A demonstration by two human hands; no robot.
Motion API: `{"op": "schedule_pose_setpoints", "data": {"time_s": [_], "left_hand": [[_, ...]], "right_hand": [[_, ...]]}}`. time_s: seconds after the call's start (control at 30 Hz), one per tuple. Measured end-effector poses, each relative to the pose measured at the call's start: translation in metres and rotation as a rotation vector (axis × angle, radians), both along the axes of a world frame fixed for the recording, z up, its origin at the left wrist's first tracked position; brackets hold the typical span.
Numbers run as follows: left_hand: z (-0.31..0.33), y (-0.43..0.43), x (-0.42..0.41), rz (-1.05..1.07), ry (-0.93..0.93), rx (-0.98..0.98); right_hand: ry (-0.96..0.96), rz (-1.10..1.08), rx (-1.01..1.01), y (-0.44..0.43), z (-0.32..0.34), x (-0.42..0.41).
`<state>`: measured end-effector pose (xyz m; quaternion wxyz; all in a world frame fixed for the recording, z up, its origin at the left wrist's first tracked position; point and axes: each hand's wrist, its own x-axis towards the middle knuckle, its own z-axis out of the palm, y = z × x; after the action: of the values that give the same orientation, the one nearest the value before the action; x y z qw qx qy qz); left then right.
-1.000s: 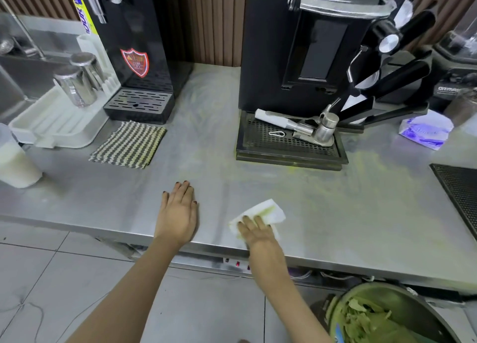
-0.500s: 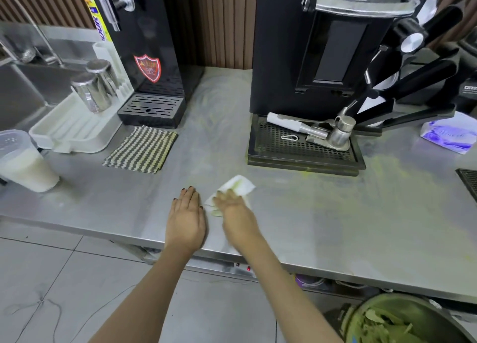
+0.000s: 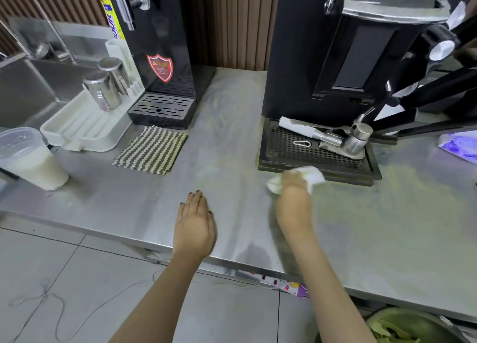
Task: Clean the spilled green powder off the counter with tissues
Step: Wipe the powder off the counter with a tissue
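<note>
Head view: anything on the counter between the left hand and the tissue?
No object. In the head view, only bare steel counter separates the flat left hand from the tissue at the right hand.

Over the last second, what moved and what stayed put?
The right hand swept the tissue left toward the left hand, then away and rightward, up to the coffee machine's drip tray. The tissue stayed under that hand. The left hand stayed flat near the front edge of the counter.
</note>
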<state>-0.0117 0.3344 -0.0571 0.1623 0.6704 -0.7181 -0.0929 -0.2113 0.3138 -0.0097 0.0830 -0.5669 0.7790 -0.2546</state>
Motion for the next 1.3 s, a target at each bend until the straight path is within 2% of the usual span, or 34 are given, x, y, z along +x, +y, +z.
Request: {"op": "schedule_pose_setpoints", "data": {"time_s": [0.07,0.13,0.3,0.4,0.6,0.7,0.8,0.87,0.93,1.0,1.07,1.13,1.2,1.3], "left_hand": [[-0.001,0.000,0.000,-0.008,-0.002,-0.003],[-0.001,-0.001,0.001,-0.017,-0.002,-0.004],[-0.002,-0.001,0.001,-0.017,0.004,-0.010],[-0.003,-0.002,0.002,-0.016,-0.001,-0.013],[-0.002,-0.001,0.002,-0.026,-0.023,-0.011],[-0.002,-0.001,0.002,-0.030,-0.023,-0.005],[-0.002,-0.001,0.002,-0.027,-0.026,-0.003],[-0.002,-0.001,0.002,-0.025,-0.026,-0.004],[-0.001,-0.001,0.002,-0.025,-0.034,0.002],[0.000,-0.001,0.001,-0.025,-0.040,0.007],[0.001,-0.002,0.001,-0.025,-0.034,0.009],[0.002,-0.001,0.001,-0.030,-0.028,0.008],[0.001,-0.001,0.001,-0.029,-0.023,0.002],[0.001,0.000,0.002,-0.043,-0.031,0.018]], "right_hand": [[0.034,0.309,-0.067,-0.025,0.013,0.038],[0.053,0.429,-0.047,-0.069,0.014,0.064],[0.166,0.496,0.285,-0.147,-0.005,0.076],[0.243,0.499,0.240,-0.148,-0.020,0.072],[0.187,0.548,0.124,-0.070,-0.043,0.039],[0.078,0.452,0.135,-0.017,-0.046,-0.001],[-0.080,0.104,0.131,0.003,-0.034,-0.058],[-0.049,-0.082,0.152,0.005,-0.027,-0.080],[-0.060,-0.153,0.202,0.005,-0.022,-0.068],[-0.050,0.009,0.276,0.003,-0.022,-0.032],[-0.049,0.335,0.233,0.001,-0.030,0.005],[-0.010,0.502,0.165,-0.009,-0.035,0.013],[-0.051,0.425,0.155,-0.019,-0.039,-0.004],[-0.057,0.222,0.261,-0.024,-0.044,-0.055]]}}
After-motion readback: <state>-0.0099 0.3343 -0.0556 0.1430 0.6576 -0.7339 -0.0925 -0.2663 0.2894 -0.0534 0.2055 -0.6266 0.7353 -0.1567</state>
